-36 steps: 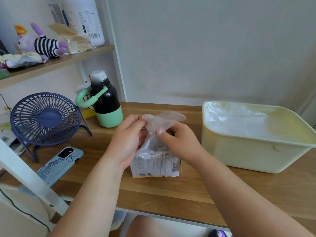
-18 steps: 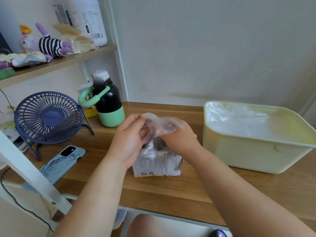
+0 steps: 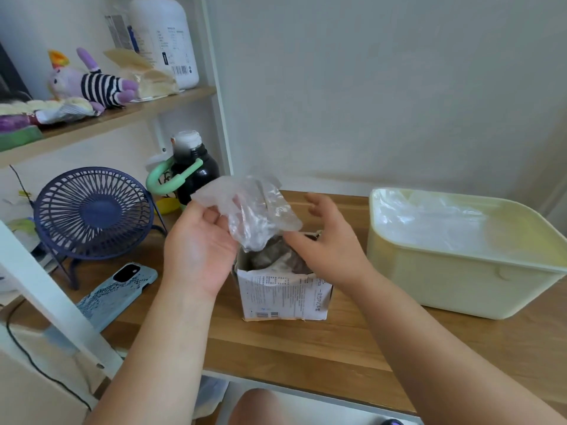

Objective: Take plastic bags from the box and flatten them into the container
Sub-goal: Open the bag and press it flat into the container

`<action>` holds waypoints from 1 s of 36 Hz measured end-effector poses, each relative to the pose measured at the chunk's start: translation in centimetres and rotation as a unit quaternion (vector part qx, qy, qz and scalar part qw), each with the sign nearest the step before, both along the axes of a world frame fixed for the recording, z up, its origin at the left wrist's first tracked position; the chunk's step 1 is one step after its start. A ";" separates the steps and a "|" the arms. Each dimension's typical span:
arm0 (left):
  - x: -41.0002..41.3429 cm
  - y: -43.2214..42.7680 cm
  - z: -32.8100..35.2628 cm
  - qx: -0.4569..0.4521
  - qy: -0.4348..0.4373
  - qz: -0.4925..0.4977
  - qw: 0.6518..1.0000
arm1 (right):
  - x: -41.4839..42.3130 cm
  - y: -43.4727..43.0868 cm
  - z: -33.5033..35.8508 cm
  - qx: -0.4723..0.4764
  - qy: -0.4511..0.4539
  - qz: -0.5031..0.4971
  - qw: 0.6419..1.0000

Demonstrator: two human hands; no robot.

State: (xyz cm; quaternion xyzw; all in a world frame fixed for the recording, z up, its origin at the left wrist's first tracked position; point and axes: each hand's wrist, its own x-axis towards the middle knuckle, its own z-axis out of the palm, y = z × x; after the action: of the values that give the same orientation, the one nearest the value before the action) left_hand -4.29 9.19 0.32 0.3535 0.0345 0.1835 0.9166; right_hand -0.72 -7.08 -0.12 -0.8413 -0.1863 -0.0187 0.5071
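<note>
We see the left hand pinching a clear plastic bag between thumb and fingers. The crumpled bag's long way runs up and down: wide end above the fingers, thin end pointing down into the open box just below them. The right hand has its fingers spread and loose, thumb by the bag's edge; we cannot tell if it touches. The box's small print is too tiny to read. The container sits on the worktop past the right fingers.
</note>
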 end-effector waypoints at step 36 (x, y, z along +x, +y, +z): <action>0.7 -12.2 3.5 0.276 0.049 -0.041 0.959 | -1.2 -12.0 5.8 0.199 0.113 -0.067 0.971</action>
State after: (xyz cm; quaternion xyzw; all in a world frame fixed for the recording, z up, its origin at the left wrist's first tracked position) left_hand -3.62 -3.06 3.86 0.6021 0.0129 0.1311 0.7875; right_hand -1.87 -19.12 5.69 -0.7303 -0.0639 0.0061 0.6801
